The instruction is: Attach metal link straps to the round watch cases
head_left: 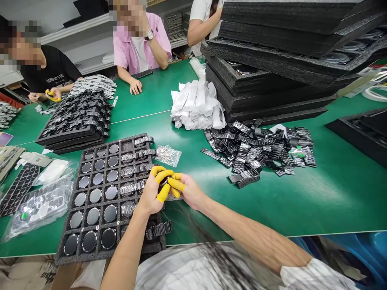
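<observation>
Yellow finger covers are on the fingertips of my left hand (156, 189) and my right hand (184, 187). Both hands meet over the right edge of a black foam tray (122, 147), their fingers closed around a small dark watch part (165, 180), mostly hidden by the fingers. Round watch faces (95, 195) sit in the tray's left columns. Black metal link bands (133, 155) lie across its right columns. Just behind my hands is a small clear bag (169, 155) of tiny metal parts.
Loose black bands (248, 151) pile at the right, below white wrapped pieces (198, 104) and tall foam trays (272, 60). Stacked trays with bands (78, 112) stand back left; plastic bags (45, 201) lie left. A person in pink (139, 48) and others sit across the green table (332, 189).
</observation>
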